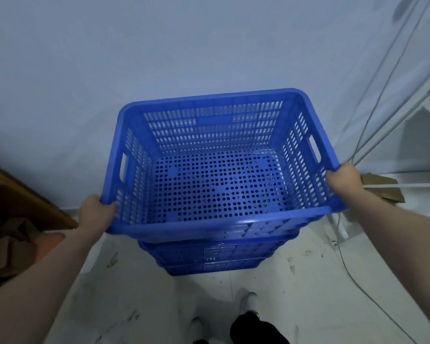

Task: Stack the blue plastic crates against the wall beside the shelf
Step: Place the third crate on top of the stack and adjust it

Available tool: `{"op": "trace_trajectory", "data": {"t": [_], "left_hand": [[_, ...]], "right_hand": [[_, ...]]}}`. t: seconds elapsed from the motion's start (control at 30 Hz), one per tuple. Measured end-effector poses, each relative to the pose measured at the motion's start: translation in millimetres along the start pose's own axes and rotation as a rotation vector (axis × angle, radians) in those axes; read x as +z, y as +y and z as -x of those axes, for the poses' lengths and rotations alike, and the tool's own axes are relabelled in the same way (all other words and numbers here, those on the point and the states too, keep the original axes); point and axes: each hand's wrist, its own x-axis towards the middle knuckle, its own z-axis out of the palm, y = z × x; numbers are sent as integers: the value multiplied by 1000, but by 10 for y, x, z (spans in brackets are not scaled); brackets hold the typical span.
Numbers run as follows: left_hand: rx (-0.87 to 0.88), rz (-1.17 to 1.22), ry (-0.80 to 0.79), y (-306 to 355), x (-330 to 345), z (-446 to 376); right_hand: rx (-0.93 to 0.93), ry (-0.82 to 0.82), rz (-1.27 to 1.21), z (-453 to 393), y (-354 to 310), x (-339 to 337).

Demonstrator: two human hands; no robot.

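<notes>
Right now I have the top crate (221,155) clamped at its near corners, left hand (96,214) on the near-left rim and right hand (343,181) on the near-right, directly above the stack (214,256) on the floor (296,281) against the wall (159,45), with the shelf (407,115) to the right. Its long axis runs left to right and sits slightly turned against the stack, so I judge it needs squaring before lowering. It is stiff glossy plastic, slotted walls, round-holed base.

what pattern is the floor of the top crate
Blue plastic pierced with rows of small round holes; the top crate shows it best in the head view.
</notes>
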Motion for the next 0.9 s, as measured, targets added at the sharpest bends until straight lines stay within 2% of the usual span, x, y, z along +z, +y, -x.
{"op": "trace_trajectory", "data": {"t": [0.2, 0.37, 0.53, 0.9], "left_hand": [[33, 89, 48, 282, -2, -186], [57, 75, 51, 585, -108, -295], [-3, 85, 54, 486, -51, -331], [9, 85, 48, 371, -59, -231]], "right_hand": [[60, -7, -124, -195, 27, -62], [131, 6, -177, -278, -23, -18], [71, 7, -53, -201, -31, 84], [-63, -30, 72, -370, -41, 103]]}}
